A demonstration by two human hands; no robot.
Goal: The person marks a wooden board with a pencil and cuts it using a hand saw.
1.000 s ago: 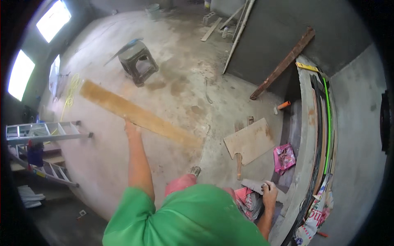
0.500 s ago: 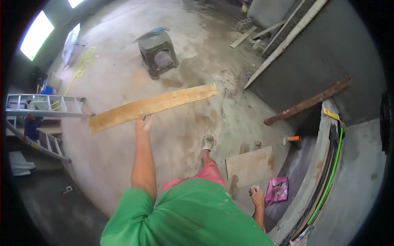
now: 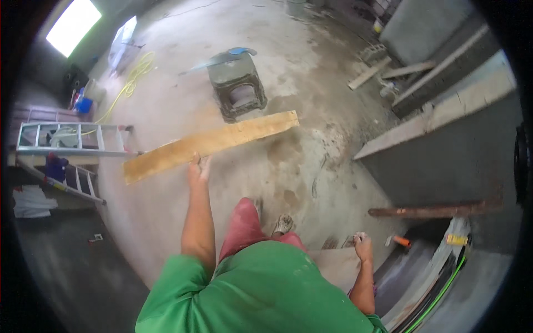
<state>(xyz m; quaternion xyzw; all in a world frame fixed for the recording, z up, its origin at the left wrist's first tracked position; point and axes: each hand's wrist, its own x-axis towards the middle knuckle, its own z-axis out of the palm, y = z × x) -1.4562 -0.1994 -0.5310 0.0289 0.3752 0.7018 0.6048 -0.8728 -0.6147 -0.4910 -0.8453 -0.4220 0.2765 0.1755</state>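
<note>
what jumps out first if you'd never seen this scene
The long yellowish wooden plank stands out first, held up in the left hand over the grey concrete floor at the centre of the view. Just beyond it stands a dark hollow block on the floor, and a metal ladder lies at the left edge. The right hand hangs low at the lower right, beside a flat board.

Plank before stool, ladder left

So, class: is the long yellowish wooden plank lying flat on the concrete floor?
No: the left hand grips the long yellowish wooden plank near its middle, holding it above the concrete floor.
</note>
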